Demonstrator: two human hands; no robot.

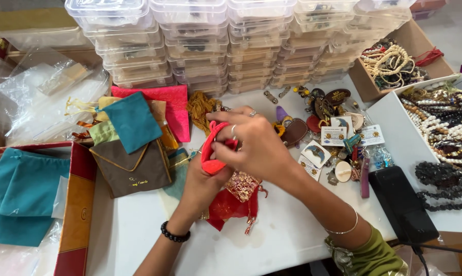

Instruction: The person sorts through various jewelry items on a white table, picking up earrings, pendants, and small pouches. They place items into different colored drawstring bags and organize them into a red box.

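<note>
Near the middle of the white table (139, 235), the left hand (203, 186) and right hand (256, 145) are pinching a small red pouch (210, 153) between fingertips. It is looking soft, light and floppy, likely best gripped at its rim.

On the worktop (139, 240), stacked lidded boxes (210, 46) stand at the back. Left of centre lies a pile of fabric pouches (131, 148), with a flat tray (76, 204) further left. Both hands meet at the centre over a small pouch (210, 153). Right of them lie scattered trinkets (333, 133), then a dark case (402, 204), with bead-filled boxes (445, 128) at the far right
</note>
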